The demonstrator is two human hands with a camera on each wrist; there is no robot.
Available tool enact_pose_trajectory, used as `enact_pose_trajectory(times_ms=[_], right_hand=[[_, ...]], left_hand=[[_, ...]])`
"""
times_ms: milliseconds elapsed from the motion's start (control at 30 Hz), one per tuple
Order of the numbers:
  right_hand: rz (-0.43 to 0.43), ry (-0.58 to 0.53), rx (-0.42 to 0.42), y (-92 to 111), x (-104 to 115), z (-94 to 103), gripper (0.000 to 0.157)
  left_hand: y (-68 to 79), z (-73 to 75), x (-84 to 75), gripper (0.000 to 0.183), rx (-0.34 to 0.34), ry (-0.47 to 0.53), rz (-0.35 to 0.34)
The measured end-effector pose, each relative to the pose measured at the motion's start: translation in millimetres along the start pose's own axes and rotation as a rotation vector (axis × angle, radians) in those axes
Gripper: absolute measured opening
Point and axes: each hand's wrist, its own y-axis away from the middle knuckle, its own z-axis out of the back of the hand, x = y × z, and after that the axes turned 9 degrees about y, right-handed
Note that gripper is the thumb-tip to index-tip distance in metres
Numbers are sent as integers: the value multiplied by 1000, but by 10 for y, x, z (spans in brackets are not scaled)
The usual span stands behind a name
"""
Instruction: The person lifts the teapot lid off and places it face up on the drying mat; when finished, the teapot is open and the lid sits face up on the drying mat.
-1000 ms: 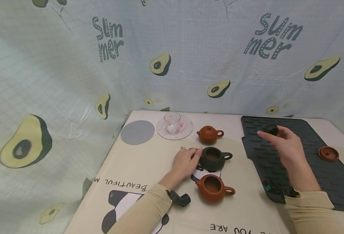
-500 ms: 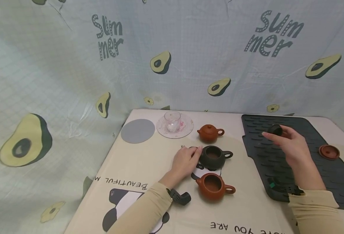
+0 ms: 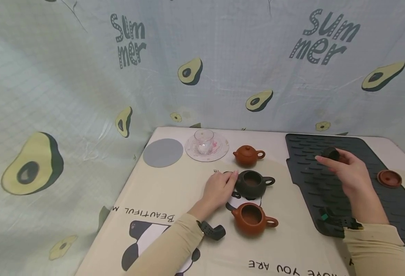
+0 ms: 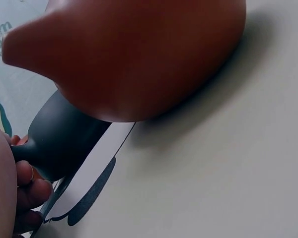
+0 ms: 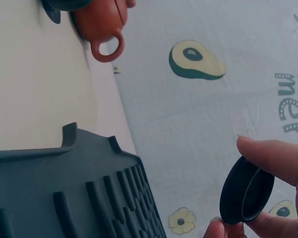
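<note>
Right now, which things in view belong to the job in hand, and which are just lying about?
Likely in the job:
black teapot, spout pinched by the left grip
black lid, in the right grip
perhaps the dark mat

Apparently lying about:
open brown teapot
lidded brown teapot
brown lid at the mat's edge
glass cup on a patterned plate
grey disc

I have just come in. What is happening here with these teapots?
A person's left grip holds the black teapot by its spout, and the right grip pinches a small black lid above the dark ridged mat. The black teapot stands open on the table. The nearer brown teapot is also open, the farther brown teapot is covered, and a loose brown lid lies at the mat's right edge.
</note>
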Motion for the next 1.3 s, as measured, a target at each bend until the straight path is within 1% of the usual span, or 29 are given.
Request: enact_pose_trajectory(times_ms=[200,333,533,800,900,1100,1300], right_hand=[[-8,0,-20,-9,-37,54,101],[-18,8,-55,-11,-74,76,101],[-52,-11,-74,-27,-179,126,101],[-114,-50,-81,-58,-192,232,102],[-132,-40,-96,-75,-178,271,100],[-164,3,-127,-99,-221,318,97],[-172,18,-141,-139,-327,289,93]], left_hand=[[-18,8,-18,45,1,-8,-6],[-17,7,-22,45,3,-2,-6],[-1,-19,0,45,5,6,-7],[-48,-28,-2,45,-11,5,-3],[-68,-25,-11,45,-18,5,-1],[-75,-32,-22,46,-9,10,6],[-53,-34,-1,45,-9,2,9]])
